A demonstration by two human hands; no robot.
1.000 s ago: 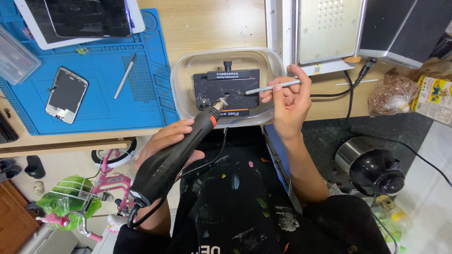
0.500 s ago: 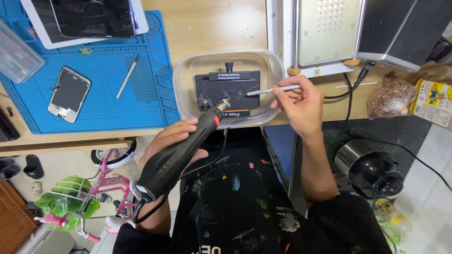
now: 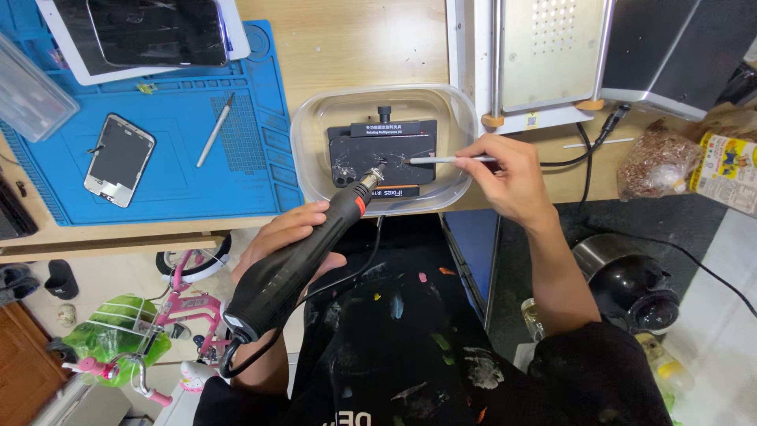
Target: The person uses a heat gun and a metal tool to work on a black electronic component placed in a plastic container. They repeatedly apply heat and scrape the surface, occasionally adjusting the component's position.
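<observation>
Left hand point(image 3: 288, 237) wrapped around black rotary tool point(image 3: 303, 252), bit on the dark fixture point(image 3: 384, 158) in the clear tray point(image 3: 307, 130); right hand point(image 3: 509, 177) pinching thin stylus point(image 3: 449, 160) beside it: keep bit pressure light, stylus steady.

Both hands forward, left hand point(image 3: 288, 237) and right hand point(image 3: 509, 177) fingers curled closed.

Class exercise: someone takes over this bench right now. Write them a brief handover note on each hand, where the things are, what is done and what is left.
Left hand: grip on black rotary tool, tip at the cracked dark panel.
Right hand: holds thin silver tool, tip on the panel.
Panel sits in black fixture inside clear tray.
Done: panel mounted, cracked.
Left: panel not yet off the fixture.
</observation>
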